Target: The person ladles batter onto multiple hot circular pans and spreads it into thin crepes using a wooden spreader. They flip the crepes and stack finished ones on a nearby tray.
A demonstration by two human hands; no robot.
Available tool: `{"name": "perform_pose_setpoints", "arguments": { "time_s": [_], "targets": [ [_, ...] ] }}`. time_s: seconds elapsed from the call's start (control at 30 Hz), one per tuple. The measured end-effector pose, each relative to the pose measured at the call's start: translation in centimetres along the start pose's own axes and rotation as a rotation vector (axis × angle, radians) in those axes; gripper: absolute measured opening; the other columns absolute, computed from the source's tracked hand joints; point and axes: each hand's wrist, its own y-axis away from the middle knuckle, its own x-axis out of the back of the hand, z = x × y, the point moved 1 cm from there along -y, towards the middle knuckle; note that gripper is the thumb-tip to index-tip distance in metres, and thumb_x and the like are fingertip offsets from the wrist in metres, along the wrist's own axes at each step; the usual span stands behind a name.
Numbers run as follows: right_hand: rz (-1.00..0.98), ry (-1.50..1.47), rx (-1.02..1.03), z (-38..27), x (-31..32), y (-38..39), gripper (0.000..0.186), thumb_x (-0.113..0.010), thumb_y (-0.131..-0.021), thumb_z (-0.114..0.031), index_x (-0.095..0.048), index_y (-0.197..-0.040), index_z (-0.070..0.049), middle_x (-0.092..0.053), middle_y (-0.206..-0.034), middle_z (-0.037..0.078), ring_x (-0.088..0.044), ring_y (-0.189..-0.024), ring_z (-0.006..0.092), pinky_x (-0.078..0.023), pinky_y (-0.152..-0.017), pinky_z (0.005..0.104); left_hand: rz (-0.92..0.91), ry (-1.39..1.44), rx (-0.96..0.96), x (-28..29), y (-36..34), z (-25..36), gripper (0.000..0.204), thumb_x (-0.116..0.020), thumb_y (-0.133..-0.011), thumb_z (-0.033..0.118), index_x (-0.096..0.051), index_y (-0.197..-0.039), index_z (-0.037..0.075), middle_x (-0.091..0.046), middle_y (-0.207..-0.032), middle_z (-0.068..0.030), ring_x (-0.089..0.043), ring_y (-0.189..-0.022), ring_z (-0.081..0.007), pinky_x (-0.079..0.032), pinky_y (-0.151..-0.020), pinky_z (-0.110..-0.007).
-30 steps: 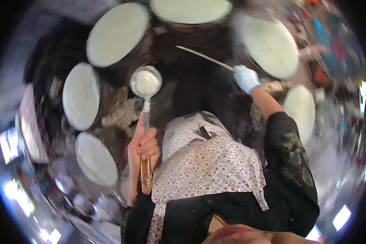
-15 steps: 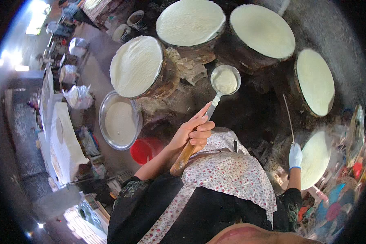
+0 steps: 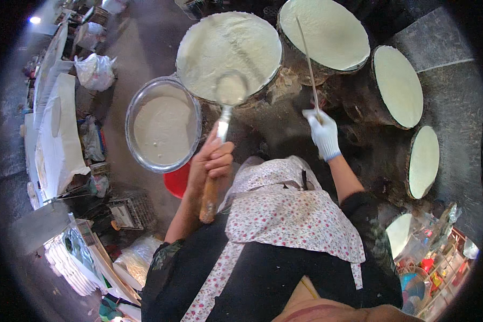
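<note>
My left hand [image 3: 213, 159] is closed round the wooden handle of a metal ladle [image 3: 231, 89]. The ladle's bowl, slightly blurred, is over the near edge of a wide round surface coated with pale batter [image 3: 222, 45]. Whether the bowl touches that coating cannot be told. In a white knitted glove, my right hand [image 3: 323, 135] grips a long thin stick [image 3: 307, 56]. The stick points away from me, its tip over a second round pale sheet [image 3: 327, 32]. Left of the ladle stands a clear basin [image 3: 132, 134] holding whitish batter.
More drum-like stands with round pale tops [image 3: 398, 86] curve along the right, down to another pale disc [image 3: 424, 161]. A red bucket [image 3: 177, 182] sits partly under the basin. Far left are white sheets [image 3: 59, 131] and a plastic bag [image 3: 95, 72]. A fan [image 3: 413, 287] is at lower right.
The view has turned leftward. The ladle has moved from the dark middle to over a coated round. My gloved right hand has come from the far right to the middle, stick still held.
</note>
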Motion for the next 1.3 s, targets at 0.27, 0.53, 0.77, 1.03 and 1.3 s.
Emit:
{"name": "perform_pose_setpoints", "arguments": {
  "time_s": [0.27, 0.53, 0.77, 1.03, 1.3],
  "targets": [
    [0.028, 0.082, -0.308, -0.2, -9.1, -11.9, 0.025, -0.057, -0.107, -0.024, -0.071, -0.111, -0.004, -0.074, -0.078, 0.010, -0.068, -0.056, 0.0174, -0.052, -0.052, 0.0337, 0.041, 0.117, -0.351, 1.1, 5.0, 4.3, 0.051, -0.035, -0.116, 0.015, -0.029, -0.166, 0.023, -0.038, -0.081, 0.0003, -0.039, -0.052, -0.0021, -0.042, -0.041, -0.018],
    [-0.021, 0.436, 0.017, 1.4, -11.1, -15.8, 0.032, -0.057, -0.104, -0.032, -0.070, -0.099, -0.003, -0.072, -0.081, 0.024, -0.074, -0.077, 0.0380, -0.056, -0.072, 0.0502, 0.106, 0.228, -0.569, 0.3, 4.1, 1.8, 0.052, -0.036, -0.115, 0.014, -0.027, -0.167, 0.017, -0.040, -0.079, -0.0001, -0.041, -0.047, -0.0020, -0.042, -0.039, -0.016],
    [-0.034, 0.392, 0.007, -4.2, -6.6, -19.3, 0.023, -0.064, -0.103, -0.023, -0.072, -0.094, -0.004, -0.070, -0.068, 0.011, -0.066, -0.059, 0.0210, -0.051, -0.059, 0.0364, 0.044, 0.341, -0.619, -1.7, 0.8, -0.6, 0.044, -0.039, -0.115, 0.014, -0.037, -0.159, 0.009, -0.042, -0.077, -0.0005, -0.044, -0.046, -0.0028, -0.043, -0.037, -0.017],
    [-0.069, 0.832, 0.461, -12.2, -10.1, -37.8, 0.038, -0.051, -0.102, -0.036, -0.073, -0.119, -0.010, -0.074, -0.109, 0.024, -0.069, -0.102, 0.0457, -0.054, -0.087, 0.0541, 0.082, 0.455, -0.671, -3.3, -1.4, -3.7, 0.034, -0.043, -0.113, 0.017, -0.045, -0.143, 0.000, -0.043, -0.076, -0.0015, -0.047, -0.047, -0.0047, -0.045, -0.037, -0.019],
    [-0.088, 0.646, 0.258, -11.0, -10.9, -40.9, 0.047, -0.066, -0.095, -0.048, -0.077, -0.117, -0.009, -0.079, -0.103, 0.017, -0.074, -0.099, 0.0351, -0.054, -0.085, 0.0445, 0.055, 0.474, -0.718, -3.9, -1.7, -4.1, 0.030, -0.043, -0.113, 0.014, -0.047, -0.137, -0.003, -0.043, -0.076, -0.0023, -0.048, -0.049, -0.0056, -0.047, -0.039, -0.019]
  ]
}}
